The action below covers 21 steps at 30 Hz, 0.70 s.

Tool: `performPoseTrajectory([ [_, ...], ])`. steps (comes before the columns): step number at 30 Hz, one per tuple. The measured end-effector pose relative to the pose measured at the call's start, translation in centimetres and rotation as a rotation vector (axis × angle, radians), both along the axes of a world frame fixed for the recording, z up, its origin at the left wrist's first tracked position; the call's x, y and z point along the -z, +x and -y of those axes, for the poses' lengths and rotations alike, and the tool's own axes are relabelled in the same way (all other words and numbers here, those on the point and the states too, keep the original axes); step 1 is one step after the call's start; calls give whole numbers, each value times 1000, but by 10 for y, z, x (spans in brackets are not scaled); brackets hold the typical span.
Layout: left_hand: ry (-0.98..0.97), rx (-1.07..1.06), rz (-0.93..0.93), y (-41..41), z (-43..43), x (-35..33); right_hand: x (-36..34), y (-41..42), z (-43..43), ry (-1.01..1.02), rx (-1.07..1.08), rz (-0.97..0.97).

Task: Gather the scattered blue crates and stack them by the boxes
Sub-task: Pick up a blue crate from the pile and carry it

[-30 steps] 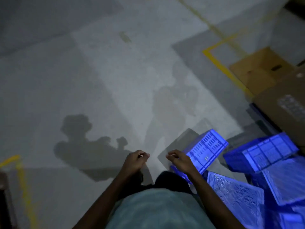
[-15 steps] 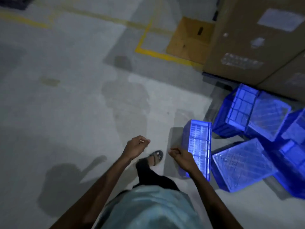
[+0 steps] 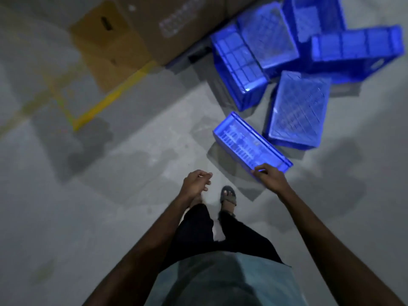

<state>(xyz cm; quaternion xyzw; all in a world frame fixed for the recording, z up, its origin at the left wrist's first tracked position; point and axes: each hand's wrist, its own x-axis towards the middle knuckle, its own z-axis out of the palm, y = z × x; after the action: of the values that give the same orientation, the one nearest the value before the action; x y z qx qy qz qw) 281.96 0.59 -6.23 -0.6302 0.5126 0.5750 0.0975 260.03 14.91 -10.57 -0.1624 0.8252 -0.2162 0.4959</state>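
Note:
A blue crate hangs tilted just above the grey floor, and my right hand grips its near edge with curled fingers. My left hand hovers to the left of it, fingers loosely curled, holding nothing. Beyond the held crate, several more blue crates lie in a loose jumble: one upside down, one on its side, and others behind them. Large cardboard boxes stand just left of the jumble.
A smaller brown box sits left of the big boxes. A yellow floor line runs in front of it. My sandalled foot is on the concrete between my hands. Open concrete floor stretches to the left.
The view has swung toward the boxes and the crate pile, which now lie closer ahead. The crate at my right hand has travelled along with it.

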Motion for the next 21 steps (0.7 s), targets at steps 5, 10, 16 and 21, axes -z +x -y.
performPoseTrajectory([
  [5,51,218,76,-41,59,76,57,-8,-20,104,445,67],
  [10,10,400,116,-92,125,199,155,-11,-20,198,665,44],
  [16,-371,615,163,-154,198,349,297,-30,-6,311,861,-136],
  [21,-511,556,63,-195,224,436,386,-72,-9,321,1084,-342],
])
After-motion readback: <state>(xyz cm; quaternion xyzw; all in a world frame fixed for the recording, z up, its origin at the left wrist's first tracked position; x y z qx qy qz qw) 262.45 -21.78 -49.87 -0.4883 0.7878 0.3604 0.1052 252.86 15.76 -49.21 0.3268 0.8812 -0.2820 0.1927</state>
